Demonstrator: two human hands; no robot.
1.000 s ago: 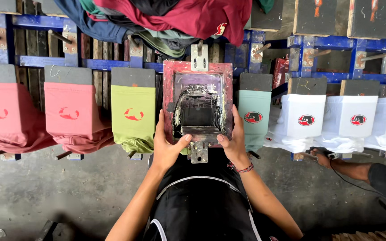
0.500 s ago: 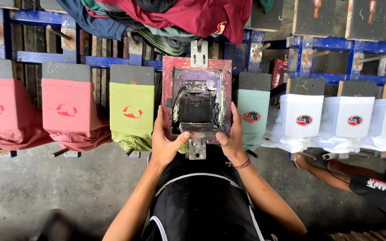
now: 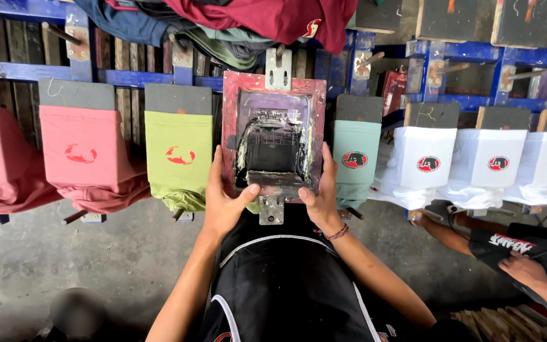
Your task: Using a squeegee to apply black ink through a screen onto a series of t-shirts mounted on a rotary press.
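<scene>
We grip the red-framed printing screen (image 3: 273, 142) between both hands: left hand (image 3: 223, 199) and right hand (image 3: 321, 193) fingers wrap its side edges, thumbs pressing its near rail.

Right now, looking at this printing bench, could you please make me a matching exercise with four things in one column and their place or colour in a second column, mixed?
Things:
1. printing screen frame
2. lime green shirt
3. left hand
4. pile of shirts

Places or colours:
A. lies on top of the blue rack, behind the frame
B. red, paint-stained, held at both sides
C. on the board just left of the frame, with a red print
D. grips the frame's left edge, thumb on its lower bar

Pairs: 1-B, 2-C, 3-D, 4-A
</scene>
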